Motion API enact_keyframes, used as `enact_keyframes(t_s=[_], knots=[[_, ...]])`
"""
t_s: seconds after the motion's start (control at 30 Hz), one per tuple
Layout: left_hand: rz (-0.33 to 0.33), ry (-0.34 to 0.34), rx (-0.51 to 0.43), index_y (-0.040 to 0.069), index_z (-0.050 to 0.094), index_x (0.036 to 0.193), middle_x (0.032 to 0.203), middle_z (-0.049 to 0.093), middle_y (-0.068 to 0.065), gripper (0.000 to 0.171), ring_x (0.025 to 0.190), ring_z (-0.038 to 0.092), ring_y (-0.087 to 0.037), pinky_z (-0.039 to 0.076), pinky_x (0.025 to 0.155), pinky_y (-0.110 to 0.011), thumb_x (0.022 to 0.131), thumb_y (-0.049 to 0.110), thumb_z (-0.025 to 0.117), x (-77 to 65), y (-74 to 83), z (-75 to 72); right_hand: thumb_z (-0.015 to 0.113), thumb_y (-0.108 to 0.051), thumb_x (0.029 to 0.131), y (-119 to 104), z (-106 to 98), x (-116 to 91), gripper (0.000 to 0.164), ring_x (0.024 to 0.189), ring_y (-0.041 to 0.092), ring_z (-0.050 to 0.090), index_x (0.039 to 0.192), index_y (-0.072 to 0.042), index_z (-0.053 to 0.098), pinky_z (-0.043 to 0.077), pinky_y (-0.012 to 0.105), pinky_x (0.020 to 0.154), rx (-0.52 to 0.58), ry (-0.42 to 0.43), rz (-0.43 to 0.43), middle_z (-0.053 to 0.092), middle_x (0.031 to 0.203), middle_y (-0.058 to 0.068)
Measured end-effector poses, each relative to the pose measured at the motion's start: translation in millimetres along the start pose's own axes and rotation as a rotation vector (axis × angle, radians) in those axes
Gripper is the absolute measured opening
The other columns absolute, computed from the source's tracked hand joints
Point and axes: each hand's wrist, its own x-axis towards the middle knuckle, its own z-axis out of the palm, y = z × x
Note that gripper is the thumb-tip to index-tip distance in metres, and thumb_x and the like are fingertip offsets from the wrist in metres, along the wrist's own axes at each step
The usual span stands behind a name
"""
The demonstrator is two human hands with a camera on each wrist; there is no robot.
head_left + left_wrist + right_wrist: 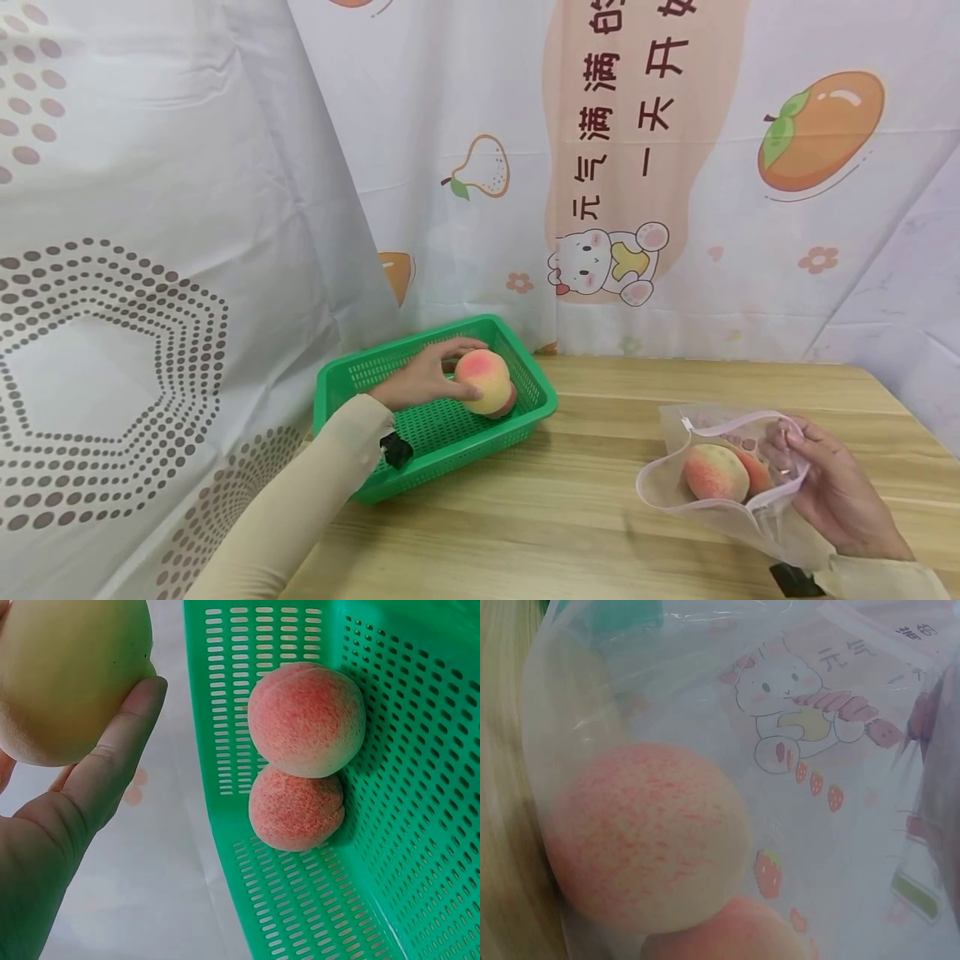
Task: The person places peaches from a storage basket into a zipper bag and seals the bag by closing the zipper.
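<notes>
My left hand (429, 375) grips a yellow-pink peach (482, 377) above the green basket (442, 467); the same peach (75, 675) fills the upper left of the left wrist view. Two redder peaches lie together inside the basket, the larger peach (306, 720) against the smaller peach (296, 808). Over at the right, my right hand (840, 487) pinches the rim of a translucent zip bag (675, 492), whose mouth gapes open. Inside the bag sit a peach (716, 472) and a second peach (753, 471) partly behind it. The right wrist view sees them through the plastic.
The wooden table (570, 500) carries both basket and bag. Behind it hangs a printed curtain (517, 225), close to the basket's far side. Another patterned curtain (255, 208) hangs along the left.
</notes>
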Motion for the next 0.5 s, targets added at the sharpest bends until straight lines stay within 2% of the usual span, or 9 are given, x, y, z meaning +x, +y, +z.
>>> enact_keyframes(t_s=[0.27,0.5], knots=[[0.019,-0.013,0.005,0.008,0.053,0.141,0.128,0.059,-0.008,0.064,0.114,0.056,-0.026,0.046,0.100,-0.047,0.084,0.009,0.080,1.5,4.1,4.4,-0.003,-0.004,0.105,1.2,1.1,-0.4,0.057,0.096,0.024,0.057,0.117,0.012,0.051,0.051,0.029,0.080,0.022,0.011,0.018,0.059,0.113,0.016],[0.005,-0.014,-0.005,0.010,0.054,0.140,0.128,0.059,-0.006,0.063,0.114,0.055,-0.026,0.048,0.097,-0.048,0.083,0.011,0.080,0.2,7.4,6.4,-0.002,-0.003,0.105,1.9,2.9,0.2,0.056,0.095,0.023,0.055,0.117,0.011,0.051,0.051,0.028,0.080,0.008,0.010,0.015,0.059,0.113,0.015]])
